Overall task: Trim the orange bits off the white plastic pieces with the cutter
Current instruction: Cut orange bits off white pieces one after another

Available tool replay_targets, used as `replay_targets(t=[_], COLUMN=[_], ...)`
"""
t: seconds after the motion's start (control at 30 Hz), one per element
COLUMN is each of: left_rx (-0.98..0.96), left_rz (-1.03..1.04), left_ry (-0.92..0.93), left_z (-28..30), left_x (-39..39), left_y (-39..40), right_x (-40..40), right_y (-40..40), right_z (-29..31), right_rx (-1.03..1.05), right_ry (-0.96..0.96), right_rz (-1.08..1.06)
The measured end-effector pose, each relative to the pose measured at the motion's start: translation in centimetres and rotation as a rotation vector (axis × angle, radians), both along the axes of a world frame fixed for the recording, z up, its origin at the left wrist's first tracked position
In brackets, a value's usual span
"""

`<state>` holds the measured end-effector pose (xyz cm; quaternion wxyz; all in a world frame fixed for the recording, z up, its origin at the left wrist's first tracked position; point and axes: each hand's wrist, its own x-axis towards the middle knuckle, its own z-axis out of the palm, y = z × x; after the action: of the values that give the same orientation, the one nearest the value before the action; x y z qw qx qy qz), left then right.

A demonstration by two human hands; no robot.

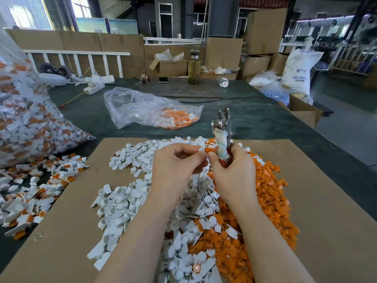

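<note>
White piece [201, 149] with an orange bit [211, 150] sits pinched in her left hand [175, 160]; right hand [232, 168] grips the cutter [222, 127], blades at twelve o'clock, above the counter [255, 117].

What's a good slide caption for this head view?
Left hand pinches a white-and-orange piece; right hand grips the cutter above sorted piles.

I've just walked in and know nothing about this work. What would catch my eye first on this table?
Probably the big heap on the cardboard sheet in front of the person: white pieces to the left, orange bits to the right. Above it, the right hand grips a cutter pointing up, while the left hand pinches a small piece beside it. At far left bulges a clear bag of untrimmed parts.
</note>
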<state>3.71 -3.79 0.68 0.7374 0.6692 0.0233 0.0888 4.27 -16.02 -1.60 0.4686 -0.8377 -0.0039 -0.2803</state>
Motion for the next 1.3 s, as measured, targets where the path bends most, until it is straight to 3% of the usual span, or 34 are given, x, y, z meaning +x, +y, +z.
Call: replay_targets(t=[0.27, 0.53, 0.7, 1.07, 1.17, 1.3], left_rx=[0.166, 0.214, 0.087, -0.003, 0.048, 0.209], left_rz=[0.066, 0.134, 0.113, 0.076, 0.083, 0.116], left_ry=[-0.074, -0.046, -0.008, -0.034, -0.040, -0.066], left_z=[-0.2, -0.6, -0.6, -0.5, -0.4, -0.5], left_x=[0.0, 0.3, 0.7, 1.1, 1.1, 0.9], left_y=[-0.3, -0.3, 0.4, 1.3, 1.5, 1.0], right_x=[-0.2, -0.1, -0.7, -1.1, -1.0, -0.4], right_y=[0.0, -0.4, -1.8, -3.0, -2.7, -1.6], right_z=[0.2, 0.7, 1.5, 2.0, 1.7, 0.9], right_rx=[-0.028, -0.008, 0.156, -0.008, 0.004, 0.071], right_ry=[-0.009, 0.126, 0.262, 0.447, 0.390, 0.162], right_rz=[-0.010, 0.178, 0.348, 0.537, 0.503, 0.333])
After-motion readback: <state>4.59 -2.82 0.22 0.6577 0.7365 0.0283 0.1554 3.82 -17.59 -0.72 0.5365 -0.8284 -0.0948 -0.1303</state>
